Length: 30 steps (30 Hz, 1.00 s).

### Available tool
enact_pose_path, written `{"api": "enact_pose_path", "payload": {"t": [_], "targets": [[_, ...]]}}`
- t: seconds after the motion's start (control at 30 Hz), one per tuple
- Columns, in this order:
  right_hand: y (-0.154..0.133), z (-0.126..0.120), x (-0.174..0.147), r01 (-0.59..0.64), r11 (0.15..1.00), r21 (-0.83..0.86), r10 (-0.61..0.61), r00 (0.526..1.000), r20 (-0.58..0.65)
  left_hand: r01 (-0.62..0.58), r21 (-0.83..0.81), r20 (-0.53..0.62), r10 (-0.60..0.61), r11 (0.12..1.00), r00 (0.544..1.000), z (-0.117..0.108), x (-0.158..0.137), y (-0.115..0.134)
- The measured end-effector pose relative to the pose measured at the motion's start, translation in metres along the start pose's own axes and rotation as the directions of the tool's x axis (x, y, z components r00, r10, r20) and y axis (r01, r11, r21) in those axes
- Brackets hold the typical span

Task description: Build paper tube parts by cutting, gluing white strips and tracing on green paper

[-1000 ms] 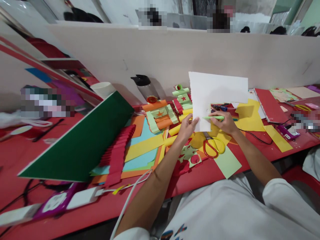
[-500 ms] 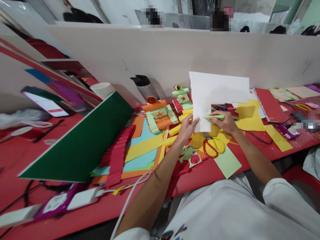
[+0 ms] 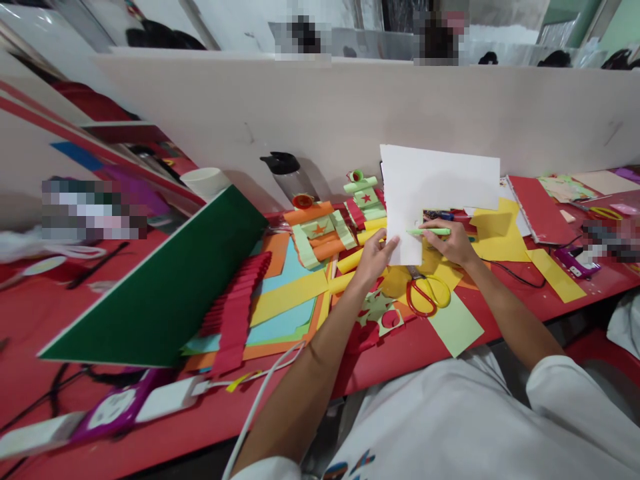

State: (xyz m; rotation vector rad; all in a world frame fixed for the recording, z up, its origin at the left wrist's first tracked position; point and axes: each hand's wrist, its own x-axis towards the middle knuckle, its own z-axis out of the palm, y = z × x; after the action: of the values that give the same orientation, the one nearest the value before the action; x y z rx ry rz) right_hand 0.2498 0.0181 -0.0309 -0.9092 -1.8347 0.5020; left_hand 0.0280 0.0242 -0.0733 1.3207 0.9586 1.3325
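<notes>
A white sheet of paper (image 3: 443,177) is raised above the table, its lower right part cut away. My left hand (image 3: 379,252) pinches its lower left edge, thumb on top. My right hand (image 3: 453,241) is closed round a slim, light green pen (image 3: 436,231), whose tip points left at the paper beside the cut-away edge; whether it touches cannot be seen. Below the sheet lie scissors (image 3: 429,295) with red and yellow handles, on yellow paper. A pale green sheet (image 3: 456,325) and green and red paper scraps (image 3: 379,312) lie near my forearms.
Left of my arm stand a slanted green board (image 3: 160,287), a pleated red paper strip (image 3: 239,310) and stacked coloured paper (image 3: 283,320). Behind are a dark-lidded bottle (image 3: 290,177) and rolled paper pieces with stars (image 3: 319,230). A white cable (image 3: 265,400) runs past my left forearm.
</notes>
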Motion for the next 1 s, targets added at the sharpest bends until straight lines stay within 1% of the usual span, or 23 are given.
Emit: {"api": "enact_pose_path", "payload": {"t": [0.17,0.3,0.5,0.73,0.8,0.93,1.0], "targets": [[0.002,0.000,0.001,0.022,0.999,-0.030,-0.025,0.997,-0.076,0.026,0.052,0.059,-0.029,0.998,0.998,0.002,-0.004,0.008],[0.004,0.001,0.002,0.035,0.998,-0.049,-0.040,0.994,-0.106,0.029,0.042,0.082,-0.033,0.999,0.996,0.004,-0.005,0.014],[0.000,-0.001,0.002,-0.009,0.999,-0.034,0.007,0.998,-0.063,0.037,0.002,0.075,-0.037,0.999,0.996,0.005,-0.006,0.015],[-0.001,-0.003,0.002,0.016,0.998,-0.064,-0.025,0.991,-0.132,0.026,0.023,0.102,-0.028,0.999,0.994,0.006,-0.008,0.017],[0.001,-0.003,0.002,0.016,0.998,-0.065,-0.024,0.991,-0.129,0.027,0.034,0.102,-0.030,0.999,0.994,0.006,-0.008,0.018],[0.003,-0.003,0.001,-0.004,1.000,-0.023,0.002,0.997,-0.083,0.045,0.028,0.098,-0.048,0.999,0.994,0.006,-0.009,0.020],[0.003,-0.003,0.001,-0.005,1.000,-0.023,0.003,0.996,-0.094,0.052,0.025,0.100,-0.054,0.998,0.994,0.006,-0.010,0.020]]}}
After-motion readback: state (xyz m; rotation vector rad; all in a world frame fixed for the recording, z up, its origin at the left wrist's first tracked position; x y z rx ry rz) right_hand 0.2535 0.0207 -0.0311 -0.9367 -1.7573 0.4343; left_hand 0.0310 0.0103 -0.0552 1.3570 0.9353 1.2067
